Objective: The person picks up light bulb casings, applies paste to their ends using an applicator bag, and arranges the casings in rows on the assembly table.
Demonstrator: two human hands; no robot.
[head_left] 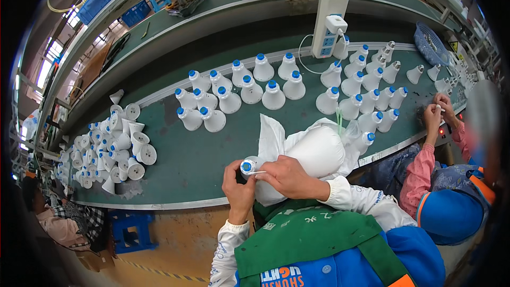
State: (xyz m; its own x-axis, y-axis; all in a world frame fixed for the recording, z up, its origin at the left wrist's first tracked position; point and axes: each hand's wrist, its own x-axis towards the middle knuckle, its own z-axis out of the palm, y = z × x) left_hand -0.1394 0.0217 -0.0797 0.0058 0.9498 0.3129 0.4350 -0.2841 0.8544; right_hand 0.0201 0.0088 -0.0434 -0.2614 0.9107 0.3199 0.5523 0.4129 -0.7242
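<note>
My left hand is closed around a white bulb housing with a blue disc on its end, which points up toward me. My right hand pinches a thin white stick, and its tip meets the neck of the housing close to my left fingers. Just beyond my right hand, a full white plastic bag bulges at the bench edge. Similar white housings with blue ends stand wide side down in rows beyond the bag.
A heap of housings lies on the green bench at left. A power strip with a plugged-in charger hangs over the bench. A blue basket sits far right. A co-worker's hands work at right; another person sits at far left.
</note>
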